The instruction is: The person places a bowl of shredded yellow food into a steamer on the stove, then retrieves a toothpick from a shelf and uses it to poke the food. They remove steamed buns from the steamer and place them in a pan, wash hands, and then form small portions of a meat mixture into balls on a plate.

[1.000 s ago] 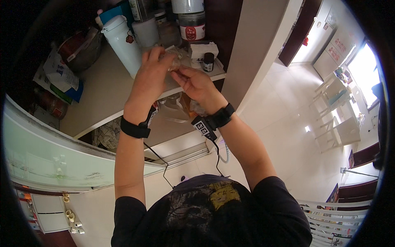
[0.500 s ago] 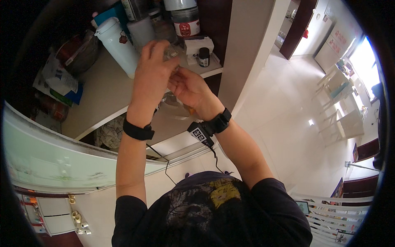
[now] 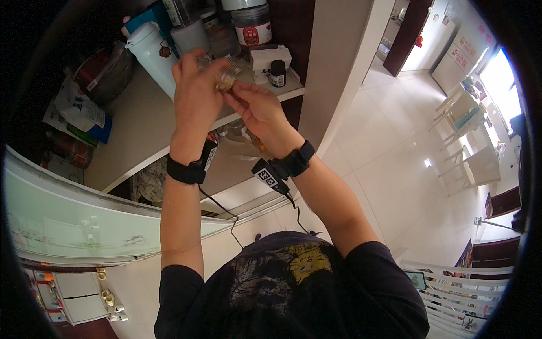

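Above the cabinet shelf, my left hand (image 3: 193, 93) curls round a small clear plastic container (image 3: 227, 78) with something yellowish at its lower end. My right hand (image 3: 261, 108) meets it from the right, its fingertips pinched on that lower end. Part of the container is covered by the left fingers. Just left of my hands stands a tall pale-blue lidded bottle (image 3: 151, 56). To their right are a small black bottle (image 3: 278, 74) with a light label and a white box (image 3: 270, 59).
Behind my hands stands a clear jar with a red-and-white label (image 3: 252, 29). Bags and packets (image 3: 84, 107) fill the shelf's left side. A frosted sliding door (image 3: 90, 220) edges the cabinet, and a side panel (image 3: 334, 68) rises at right.
Both hands have shifted slightly left. My left hand has turned, so more of the clear container shows between the fingers.
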The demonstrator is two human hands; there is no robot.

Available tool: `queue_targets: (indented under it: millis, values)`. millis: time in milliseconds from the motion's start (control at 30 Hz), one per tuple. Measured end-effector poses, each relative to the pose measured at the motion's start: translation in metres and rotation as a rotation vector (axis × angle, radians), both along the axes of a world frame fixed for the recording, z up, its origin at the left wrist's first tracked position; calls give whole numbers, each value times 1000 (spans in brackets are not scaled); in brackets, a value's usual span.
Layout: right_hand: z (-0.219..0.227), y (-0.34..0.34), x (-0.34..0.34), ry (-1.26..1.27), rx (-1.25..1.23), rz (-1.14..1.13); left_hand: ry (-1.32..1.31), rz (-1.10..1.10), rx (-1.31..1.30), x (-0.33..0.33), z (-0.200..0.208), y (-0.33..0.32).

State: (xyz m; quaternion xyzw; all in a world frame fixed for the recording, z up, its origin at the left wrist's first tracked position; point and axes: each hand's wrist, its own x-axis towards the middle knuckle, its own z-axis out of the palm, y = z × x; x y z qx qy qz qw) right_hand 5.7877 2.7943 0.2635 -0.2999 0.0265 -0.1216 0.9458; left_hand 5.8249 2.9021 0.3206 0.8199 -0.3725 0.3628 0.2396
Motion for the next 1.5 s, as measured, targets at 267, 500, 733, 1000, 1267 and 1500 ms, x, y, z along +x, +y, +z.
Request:
queue_targets:
  millis: [267,500,733,1000,1267,1500]
  values:
    - [-1,-16,8,-20,-724,-357,271,-64,-175,23,-32,2]
    - [6,-37,11,-87,-1514,-806,527,-274,-396,29,-74,-20]
    - [22,-52,14,-66,-1599,-894,511,-115,-394,27,-73,-30]
    - [27,-53,21,-94,-1573,-636,442,-129,-395,18,-68,-33]
    - [-1,-30,17,-39,-55,236,-132,22,-51,8,-26,-16]
    - [-17,-22,29,73,26,192,-76,-13,74,9,-6,-4]
